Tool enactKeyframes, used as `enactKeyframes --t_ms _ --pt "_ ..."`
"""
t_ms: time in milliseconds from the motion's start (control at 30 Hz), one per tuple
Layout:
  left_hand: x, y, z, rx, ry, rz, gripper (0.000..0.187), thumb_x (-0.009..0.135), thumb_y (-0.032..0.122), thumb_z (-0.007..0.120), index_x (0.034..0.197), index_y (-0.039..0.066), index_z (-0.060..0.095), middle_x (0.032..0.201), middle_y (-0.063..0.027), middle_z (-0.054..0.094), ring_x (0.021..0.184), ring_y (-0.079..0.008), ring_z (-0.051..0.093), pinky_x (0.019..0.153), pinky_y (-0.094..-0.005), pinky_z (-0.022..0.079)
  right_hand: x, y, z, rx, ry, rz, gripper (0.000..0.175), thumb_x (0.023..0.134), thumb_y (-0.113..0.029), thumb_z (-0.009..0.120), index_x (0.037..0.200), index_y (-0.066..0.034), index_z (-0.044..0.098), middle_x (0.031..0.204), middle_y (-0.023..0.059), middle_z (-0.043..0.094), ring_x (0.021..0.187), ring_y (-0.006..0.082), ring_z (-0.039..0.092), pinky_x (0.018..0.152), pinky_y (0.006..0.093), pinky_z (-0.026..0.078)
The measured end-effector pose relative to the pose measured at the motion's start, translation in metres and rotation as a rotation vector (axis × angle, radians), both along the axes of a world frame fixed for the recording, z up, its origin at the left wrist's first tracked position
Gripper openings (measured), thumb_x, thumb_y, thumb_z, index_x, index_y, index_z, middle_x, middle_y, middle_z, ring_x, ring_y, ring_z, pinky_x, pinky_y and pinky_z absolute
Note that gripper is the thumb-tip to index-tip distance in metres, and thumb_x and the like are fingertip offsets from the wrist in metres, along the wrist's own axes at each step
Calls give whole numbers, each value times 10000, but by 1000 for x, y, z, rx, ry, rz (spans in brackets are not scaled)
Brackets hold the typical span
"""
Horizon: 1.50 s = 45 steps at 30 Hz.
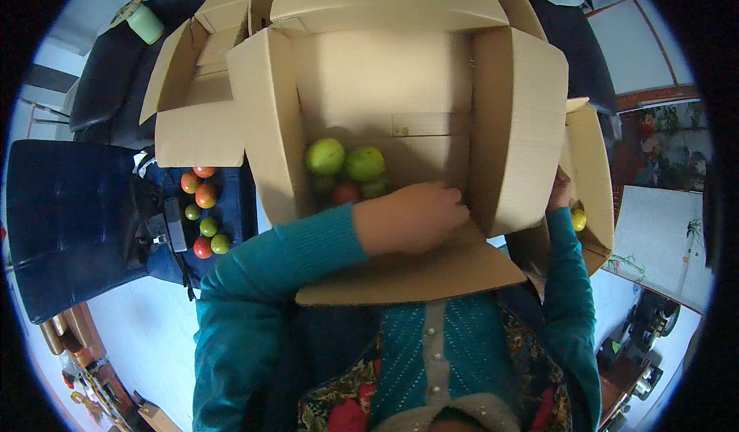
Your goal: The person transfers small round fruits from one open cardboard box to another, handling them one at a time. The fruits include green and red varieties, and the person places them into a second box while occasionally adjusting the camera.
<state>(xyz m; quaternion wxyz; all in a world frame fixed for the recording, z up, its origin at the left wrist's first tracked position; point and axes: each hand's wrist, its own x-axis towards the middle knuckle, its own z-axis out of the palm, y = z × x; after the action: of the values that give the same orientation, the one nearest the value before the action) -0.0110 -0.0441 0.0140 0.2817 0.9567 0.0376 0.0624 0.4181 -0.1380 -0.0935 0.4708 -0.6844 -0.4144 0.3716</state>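
A large open cardboard box (381,74) stands before me. In its near left corner are green tomatoes (365,164) and a dim red one (346,192), with more in shadow. My left hand (411,217) reaches across the box's near side above the near flap (415,282). Its fingers are curled; whether anything is inside them is hidden. My right hand (560,192) is at the outer right side of that box, partly covered by its right flap (528,126). Beside it is a smaller cardboard box (594,183) with a yellow tomato (578,220) in it.
Several red and green tomatoes (206,196) lie on a dark blue chair (75,218) at left, by a black adapter (174,224) and cables. Another open cardboard box (199,134) stands at upper left. A pale green container (144,23) sits behind it on a dark sofa (109,79).
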Motion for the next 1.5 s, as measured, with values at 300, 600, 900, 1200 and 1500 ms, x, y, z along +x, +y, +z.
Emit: enactKeyframes --t_ms 300,600,900,1200,1500 --pt "0 -2 3 -45 1 12 215 874 172 616 1008 5 597 1030 -179 613 1010 -350 598 898 -431 505 51 -4 -55 103 698 198 389 1025 -233 455 1279 25 599 1258 137 654 1086 219 648 887 384 564" --pt "-4 -2 1 -55 -47 36 211 876 178 607 996 4 597 1015 -170 603 983 -347 591 874 -441 505 52 6 -64 -23 294 -32 356 1007 -203 482 1221 36 638 1136 120 706 971 204 674 842 367 570" --pt "-2 -2 -9 -42 -33 -1 176 832 163 618 929 16 619 995 -150 602 974 -338 579 879 -434 500 -26 7 29 -10 -529 34 355 921 -107 658 1262 -7 641 1115 134 727 986 161 666 839 331 545" --pt "-9 0 6 -205 36 31 232 869 177 630 1032 16 592 1036 -187 585 989 -379 580 895 -471 496 1 22 31 90 -94 -272 368 914 -37 647 1281 -43 651 944 66 723 807 117 647 723 257 530" --pt "-10 1 10 -223 68 25 327 868 166 641 1152 12 591 1082 -209 584 1013 -400 584 898 -485 494 6 23 18 40 23 -417 366 889 -35 663 1255 -44 664 880 46 716 726 100 611 643 243 491"
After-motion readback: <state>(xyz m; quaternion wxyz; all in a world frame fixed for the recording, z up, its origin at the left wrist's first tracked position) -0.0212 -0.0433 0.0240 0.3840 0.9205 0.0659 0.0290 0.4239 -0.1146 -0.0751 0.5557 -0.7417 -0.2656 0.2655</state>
